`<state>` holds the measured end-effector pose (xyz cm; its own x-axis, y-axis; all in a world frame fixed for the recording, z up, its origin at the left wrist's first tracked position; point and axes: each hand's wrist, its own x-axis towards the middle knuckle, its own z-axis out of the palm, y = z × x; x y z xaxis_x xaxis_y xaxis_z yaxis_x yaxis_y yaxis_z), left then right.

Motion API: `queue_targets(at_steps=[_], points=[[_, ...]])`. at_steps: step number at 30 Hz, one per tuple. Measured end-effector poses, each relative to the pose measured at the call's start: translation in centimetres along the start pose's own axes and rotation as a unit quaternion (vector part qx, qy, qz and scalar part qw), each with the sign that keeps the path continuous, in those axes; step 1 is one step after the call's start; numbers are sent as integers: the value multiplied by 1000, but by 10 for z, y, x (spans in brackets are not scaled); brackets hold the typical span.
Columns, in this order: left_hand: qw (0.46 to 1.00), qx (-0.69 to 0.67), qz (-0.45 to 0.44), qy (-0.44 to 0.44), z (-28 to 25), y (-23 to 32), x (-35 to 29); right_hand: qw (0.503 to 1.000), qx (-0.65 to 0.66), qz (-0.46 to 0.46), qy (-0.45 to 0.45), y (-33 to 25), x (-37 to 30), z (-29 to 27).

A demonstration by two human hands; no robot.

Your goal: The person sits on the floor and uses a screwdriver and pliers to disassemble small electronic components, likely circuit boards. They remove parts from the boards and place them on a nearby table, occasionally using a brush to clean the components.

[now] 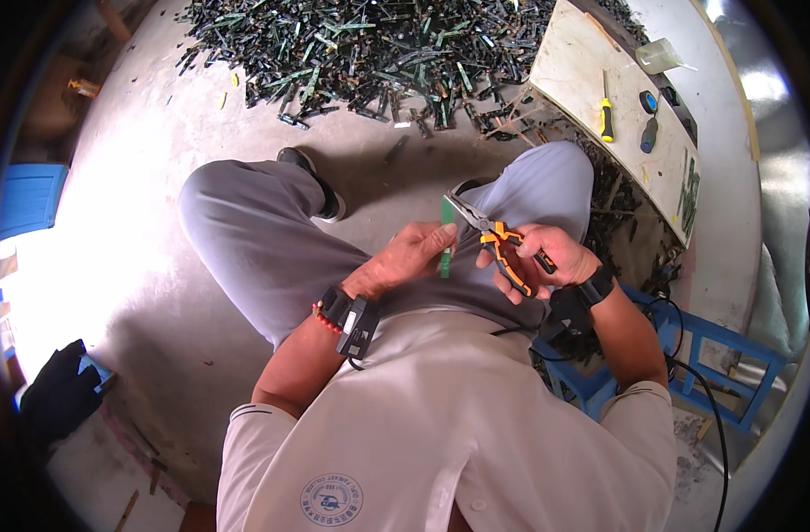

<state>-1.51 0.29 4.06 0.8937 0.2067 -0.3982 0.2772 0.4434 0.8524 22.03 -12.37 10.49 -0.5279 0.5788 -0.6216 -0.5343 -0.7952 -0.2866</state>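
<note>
Between the thumb and fingers of my left hand [414, 253] is a narrow green strip [447, 213], held upright, that looks like a circuit board. My right hand [547, 257] is closed around the orange-and-black handles of a pair of long-nose pliers [489, 229]. The pliers' jaws point up and to the left, and their tip is at the upper end of the strip. Whether the jaws grip the strip, I cannot tell. Both hands are over my lap.
A large heap of dark and green strips [361, 53] covers the floor ahead. At the right, a white board [573, 62] bears a yellow-handled screwdriver [607, 120], a dark-handled tool [649, 133] and a clear cup [658, 56]. Blue stool frames [724, 341] and a black cable [711, 434] are beside my right arm.
</note>
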Motion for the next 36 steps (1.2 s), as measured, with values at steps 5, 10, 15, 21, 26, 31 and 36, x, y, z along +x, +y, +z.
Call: queue_targets(at_steps=[5,10,15,21,26,31,36], points=[[1000,26,-1,14,2,-8,4,1000,14,1,-7,0,-4,-3],[1000,16,-3,7,3,-7,3,1000,23,-17,3,5,-4,-2],[1000,15,6,22,4,-3,4,998,-56,17,26,6,-6,2],[998,6,-8,58,0,-7,4,979,-139,-82,127,-3,-12,15],[999,14,-8,46,0,-4,4,912,-305,-110,252,-4,-4,19],[997,-72,-8,26,3,-2,4,929,-195,-223,220,4,21,12],[968,-246,-54,-10,9,7,0,935,-97,-304,157,8,64,6]])
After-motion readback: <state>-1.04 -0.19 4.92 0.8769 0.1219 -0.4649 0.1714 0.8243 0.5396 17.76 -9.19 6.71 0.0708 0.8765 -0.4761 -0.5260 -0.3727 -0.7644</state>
